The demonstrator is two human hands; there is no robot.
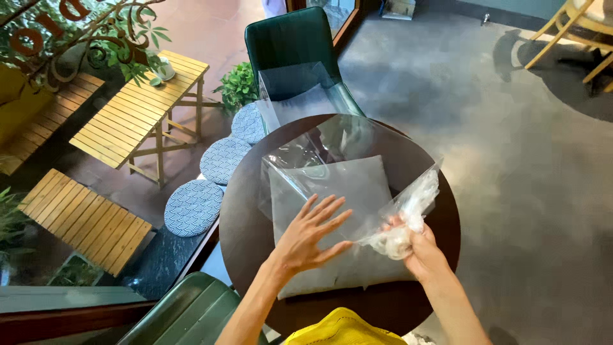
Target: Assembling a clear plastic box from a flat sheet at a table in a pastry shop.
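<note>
Grey square cushion point(338, 211) in its clear plastic bag point(306, 160) lies mid-surface on the round dark surface point(246, 191). My left hand point(310, 233) presses flat on it, fingers spread toward one o'clock; my right hand point(418, 246), at three o'clock, pinches the bunched bag edge.

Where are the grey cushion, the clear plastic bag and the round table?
grey cushion point(345, 191), head view, bare upper face.
clear plastic bag point(408, 204), head view, bunched end.
round table point(246, 204), head view, bare left edge.
</note>
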